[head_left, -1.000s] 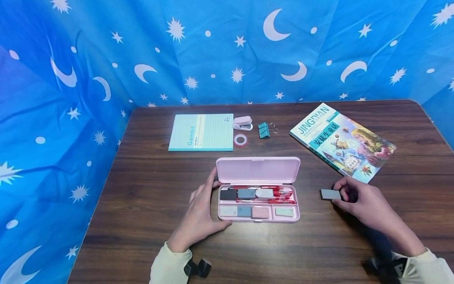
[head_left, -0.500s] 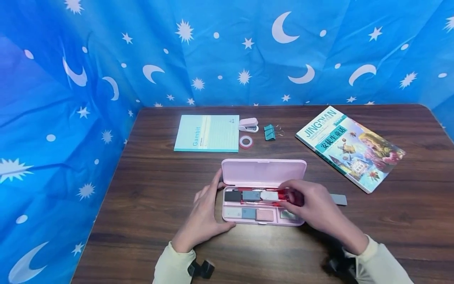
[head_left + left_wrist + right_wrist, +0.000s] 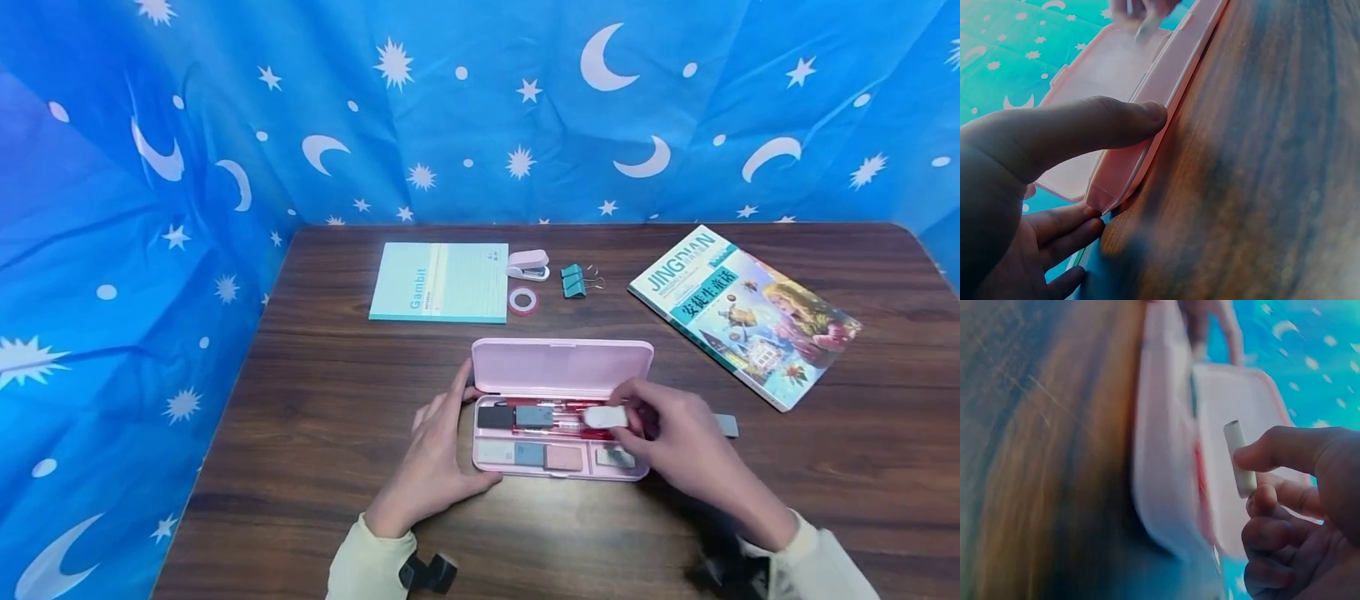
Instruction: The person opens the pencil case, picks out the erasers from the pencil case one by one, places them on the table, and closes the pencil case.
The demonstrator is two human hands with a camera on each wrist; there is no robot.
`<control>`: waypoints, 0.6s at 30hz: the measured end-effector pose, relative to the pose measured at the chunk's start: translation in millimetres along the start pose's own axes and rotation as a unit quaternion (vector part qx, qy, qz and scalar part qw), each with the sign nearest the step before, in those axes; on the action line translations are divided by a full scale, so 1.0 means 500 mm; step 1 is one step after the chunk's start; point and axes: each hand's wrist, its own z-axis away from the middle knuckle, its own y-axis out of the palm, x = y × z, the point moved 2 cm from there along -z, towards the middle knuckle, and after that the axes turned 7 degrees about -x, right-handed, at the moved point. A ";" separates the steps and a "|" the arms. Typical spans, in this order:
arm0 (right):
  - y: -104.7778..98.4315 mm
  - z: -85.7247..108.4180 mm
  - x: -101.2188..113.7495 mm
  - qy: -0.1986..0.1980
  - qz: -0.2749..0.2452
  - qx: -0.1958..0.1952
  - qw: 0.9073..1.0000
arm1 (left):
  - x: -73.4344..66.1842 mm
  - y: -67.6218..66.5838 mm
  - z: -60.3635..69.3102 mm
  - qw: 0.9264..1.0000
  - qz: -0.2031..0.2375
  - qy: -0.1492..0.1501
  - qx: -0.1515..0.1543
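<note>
A pink pencil case (image 3: 562, 367) lies on the table with its lid raised. My left hand (image 3: 427, 467) holds its left end, thumb (image 3: 1147, 119) on the front wall and fingers towards the back. Over the case, my right hand (image 3: 678, 425) pinches a white eraser (image 3: 604, 417) between thumb and fingers; the right wrist view shows this eraser (image 3: 1235, 440) edge-on. A black block (image 3: 496, 417) and a grey block (image 3: 534, 417) rest on red pens (image 3: 570, 427). In front sit a pale block (image 3: 495, 452), a blue-grey one (image 3: 529, 454), a pink one (image 3: 563, 457) and a pale green one (image 3: 615, 457).
Partly behind my right hand, a grey block (image 3: 727, 425) lies on the table. Farther back are a notebook (image 3: 438, 282), a stapler (image 3: 528, 263), a tape roll (image 3: 522, 301), a teal binder clip (image 3: 574, 282) and a book (image 3: 746, 317). A blue curtain (image 3: 480, 108) hangs behind.
My right hand has let go of the grey block on the table, moved left to the case and picked up the white eraser from the pens. The left hand stays on the case.
</note>
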 end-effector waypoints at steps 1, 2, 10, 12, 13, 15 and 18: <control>-0.014 0.009 -0.010 0.001 0.001 -0.013 1.000 | -0.001 0.000 0.000 1.000 0.002 0.000 -0.001; -0.028 0.017 -0.022 0.007 0.006 -0.024 1.000 | -0.001 0.000 0.001 1.000 0.002 0.000 -0.001; -0.072 0.035 -0.101 0.045 0.117 -0.021 0.992 | 0.000 -0.009 0.002 1.000 -0.008 0.003 -0.005; -0.068 0.033 -0.105 0.052 0.125 -0.004 0.991 | 0.000 -0.008 0.003 1.000 -0.007 0.003 -0.003; -0.066 0.032 -0.106 0.056 0.127 0.002 0.990 | -0.001 -0.008 0.002 1.000 -0.005 0.003 -0.002; -0.064 0.031 -0.106 0.063 0.132 0.010 0.989 | -0.003 -0.006 0.002 1.000 -0.004 0.005 -0.001; -0.064 0.033 -0.105 0.076 0.139 0.018 0.987 | -0.005 -0.003 0.002 1.000 -0.003 0.006 0.002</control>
